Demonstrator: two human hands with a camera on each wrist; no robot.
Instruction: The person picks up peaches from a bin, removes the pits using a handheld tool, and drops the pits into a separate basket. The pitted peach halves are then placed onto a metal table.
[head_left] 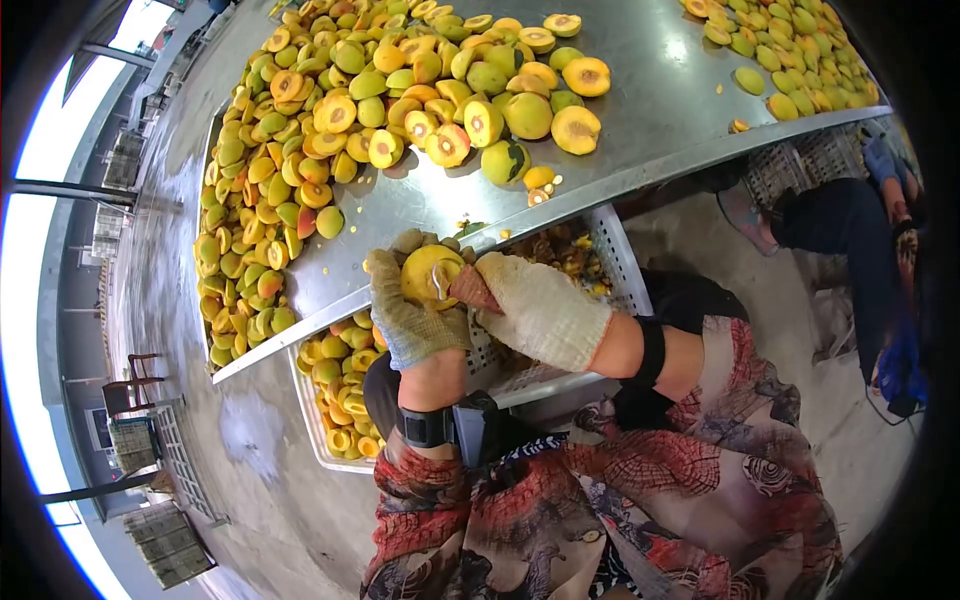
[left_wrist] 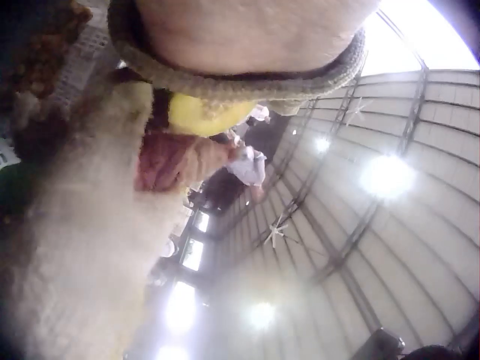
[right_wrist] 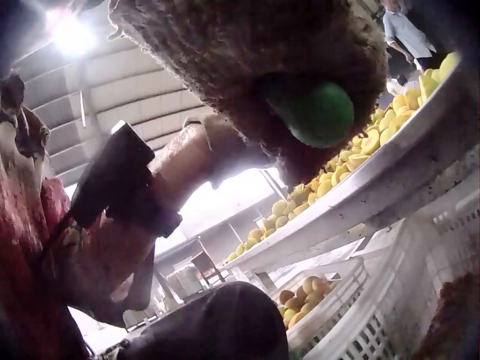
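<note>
In the head view my left hand [head_left: 415, 315], in a knit glove, grips a yellow fruit piece [head_left: 428, 270] over the table's near edge. My gloved right hand [head_left: 545, 310] holds a tool whose curved metal loop [head_left: 438, 280] touches the fruit's cut face. A rounded green end [right_wrist: 322, 112], apparently the tool's handle, shows within my right hand [right_wrist: 247, 52] in the right wrist view. The left wrist view has the yellow fruit [left_wrist: 202, 114] beside the reddish fingertips [left_wrist: 172, 161] of the right glove. The left hand's fingers are partly hidden behind the fruit.
Halved fruit [head_left: 300, 150] is heaped on the metal table [head_left: 390, 215], with another heap [head_left: 790, 50] at right. Below the edge stand a crate of fruit halves [head_left: 308, 440] and a white crate [head_left: 625, 265] holding scraps. Another person's leg [head_left: 830, 230] shows at right.
</note>
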